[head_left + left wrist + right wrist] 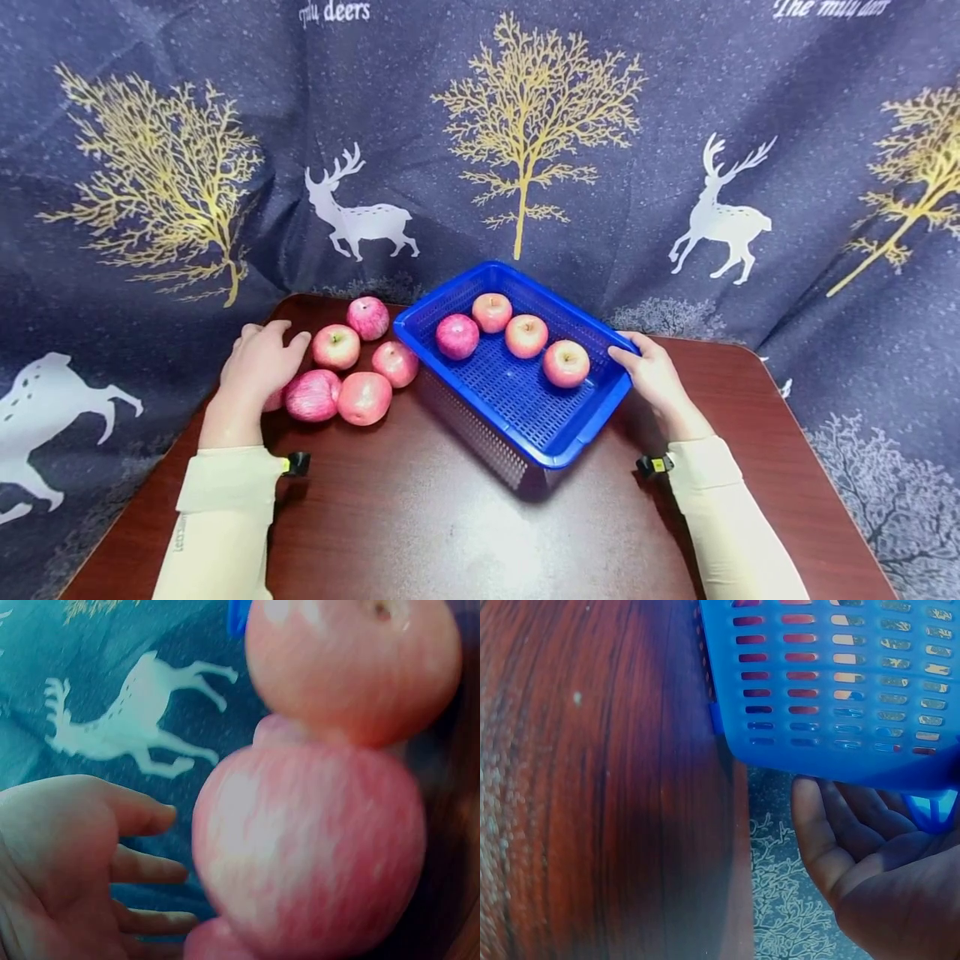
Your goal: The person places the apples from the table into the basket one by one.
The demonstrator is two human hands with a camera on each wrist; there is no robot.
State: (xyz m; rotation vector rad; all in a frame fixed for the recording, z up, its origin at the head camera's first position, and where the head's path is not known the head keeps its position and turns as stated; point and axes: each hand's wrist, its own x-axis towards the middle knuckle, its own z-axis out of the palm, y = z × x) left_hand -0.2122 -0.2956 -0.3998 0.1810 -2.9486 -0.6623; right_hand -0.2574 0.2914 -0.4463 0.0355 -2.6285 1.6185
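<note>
Cream sleeves lie nearest the head camera, on the near side of the blue basket. Left of the basket, the left hand has its fingers loosely extended and spread beside the loose apples; whether it touches the partly hidden one below it, I cannot tell. At the basket's right end, the right hand grips the rim, thumb over the edge and fingers beneath.

Four more apples sit inside the basket. Each apple is likely firm, fairly weighty for its size, smooth enough to roll or slip, and easily bruised if dropped; fingers and thumb around its widest part should suit. The basket looks like light, slightly flexible perforated plastic, best held by the rim.

Behind the basket, the dark cloth reads "deers" at its upper left and "The … deers" at its upper right, the middle word unclear. Lettering on the left sleeve seems to begin "Let's"; the rest is too small.
</note>
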